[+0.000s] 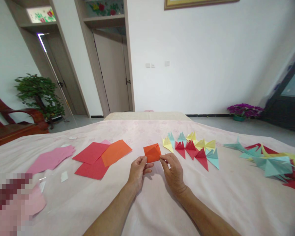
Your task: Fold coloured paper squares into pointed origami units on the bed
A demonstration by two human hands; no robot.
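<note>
A folded orange paper [152, 153] is held just above the pink tablecloth [147, 203] between both hands. My left hand [138, 171] pinches its lower left edge with thumb and fingers closed. My right hand [173, 170] pinches its right edge, fingers closed too. Right of the hands lies a row of folded paper shapes [193, 147] in yellow, teal and red. To the left lie flat sheets: an orange sheet [116, 152], red sheets [91, 153] and pink sheets [51, 158].
At the far right lies a heap of folded teal, red and yellow paper figures [272, 160]. Small white scraps [64, 176] lie at the left. A wooden chair [12, 123], a potted plant [39, 93] and doors stand beyond the table.
</note>
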